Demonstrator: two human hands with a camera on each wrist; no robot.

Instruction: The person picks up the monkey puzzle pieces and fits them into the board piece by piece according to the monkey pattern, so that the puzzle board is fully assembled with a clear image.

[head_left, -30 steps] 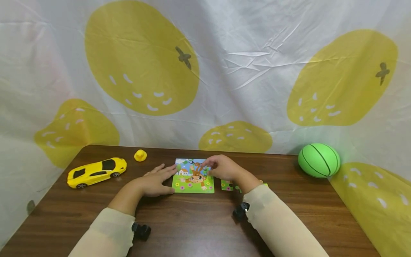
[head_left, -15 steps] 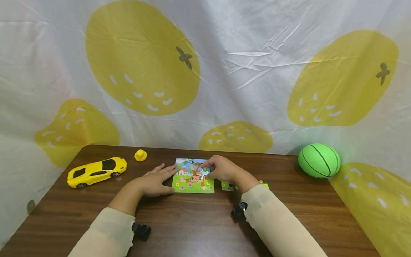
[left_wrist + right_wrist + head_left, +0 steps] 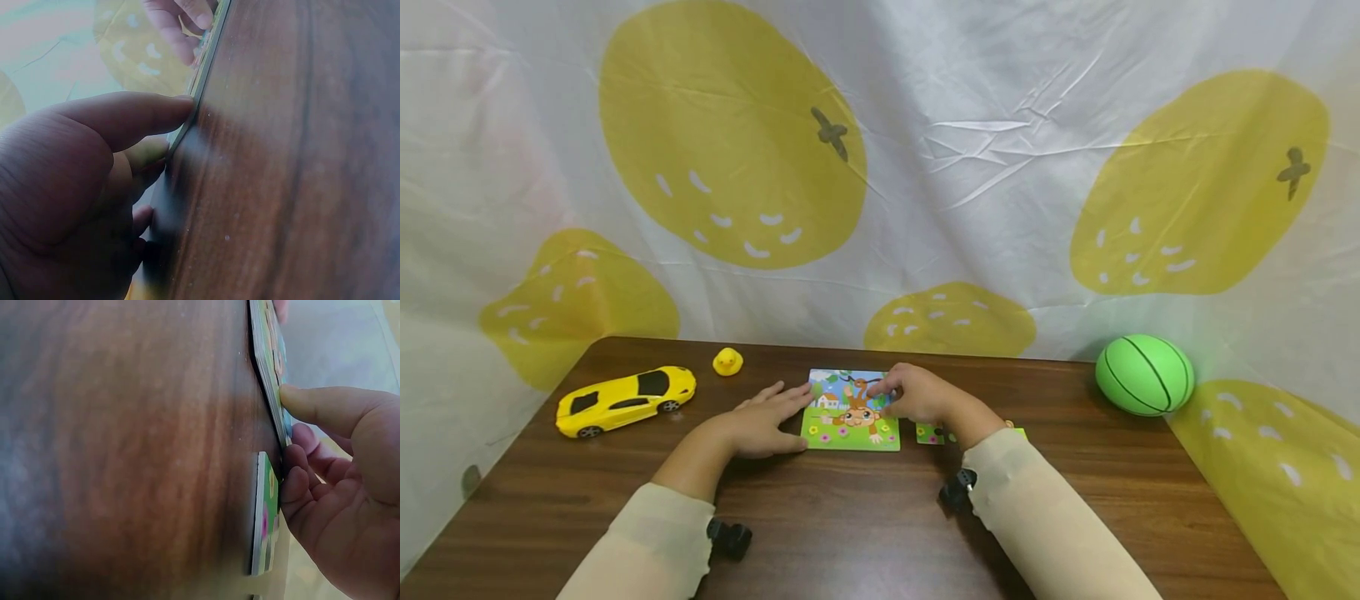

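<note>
A jigsaw puzzle [image 3: 850, 433] with a monkey, a house and flowers lies flat on the wooden table. My left hand [image 3: 763, 425] steadies its left side, thumb [image 3: 162, 112] at the near corner and fingers stretched along the edge. Over the upper right part is my right hand [image 3: 919, 393], thumb and fingers bent together on a puzzle piece [image 3: 287, 419] at that edge, which they mostly hide. In the right wrist view the thumb [image 3: 300, 401] presses at the puzzle's surface and the other fingers curl beside its edge. A loose green puzzle piece [image 3: 929, 434] lies just right of the puzzle.
More loose pieces [image 3: 1021, 432] show partly behind the right wrist. A yellow toy car [image 3: 627, 402] and a small yellow duck [image 3: 727, 362] stand at the left. At the back right sits a green ball [image 3: 1145, 374]. A fruit-print curtain [image 3: 970, 200] hangs behind the table.
The right hand's fingertips have shifted slightly on the puzzle's upper right part, and the right wrist has drawn a little left. The left hand stays where it was.
</note>
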